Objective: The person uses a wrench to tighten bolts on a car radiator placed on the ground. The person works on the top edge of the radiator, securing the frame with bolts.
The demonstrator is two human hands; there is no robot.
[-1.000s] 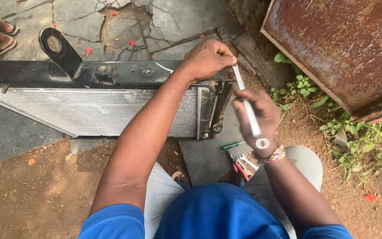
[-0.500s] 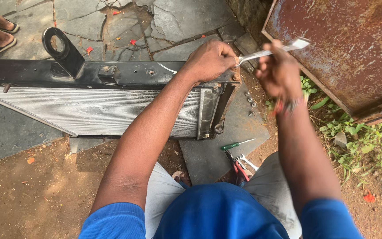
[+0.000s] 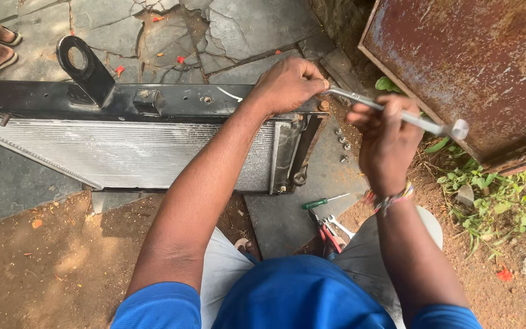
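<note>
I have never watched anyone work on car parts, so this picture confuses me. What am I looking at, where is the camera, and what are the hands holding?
The camera sits on the person's head and looks down at their own arms. A car radiator, silver fins in a black frame, lies on stone paving. The left hand presses on the radiator's corner. The right hand grips a long metal wrench whose end meets the left hand's fingers. A green-handled screwdriver, red-handled pliers and small bolts lie nearby.
</note>
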